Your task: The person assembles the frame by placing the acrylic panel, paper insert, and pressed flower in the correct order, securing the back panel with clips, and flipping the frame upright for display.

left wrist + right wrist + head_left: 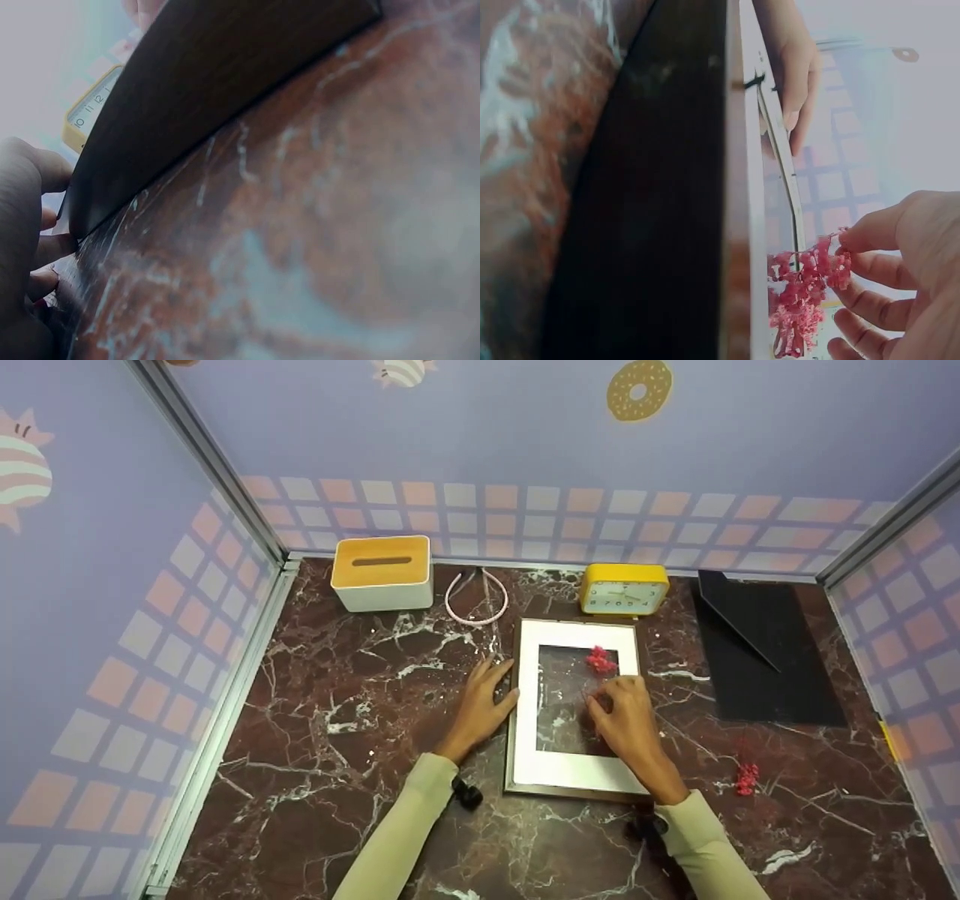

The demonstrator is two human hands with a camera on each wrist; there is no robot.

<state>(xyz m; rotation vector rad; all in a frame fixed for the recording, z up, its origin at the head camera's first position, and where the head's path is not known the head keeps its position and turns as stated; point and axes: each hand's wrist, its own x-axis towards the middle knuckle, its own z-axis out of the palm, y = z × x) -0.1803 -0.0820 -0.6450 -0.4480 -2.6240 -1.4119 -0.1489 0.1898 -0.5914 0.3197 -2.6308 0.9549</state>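
Observation:
A picture frame (525, 765) with a white mat and a clear middle lies on the marble tabletop. In the head view a small pink-red flower sprig (599, 660) is over the upper right of its middle. My right hand (628, 720) is above the frame, pinching the sprig's stem between thumb and fingertips; the right wrist view shows the sprig (802, 292) at those fingertips. My left hand (482, 701) rests at the frame's left edge, fingers relaxed and touching it. The left wrist view shows the frame's dark side (187, 97) beside these fingers.
Another pink-red sprig (747, 780) lies right of the frame. Along the back stand a tissue box (386, 592) and a yellow clock (624, 591), with a pink headband (476, 622) between them. A black board (780, 690) with a raised flap lies at right.

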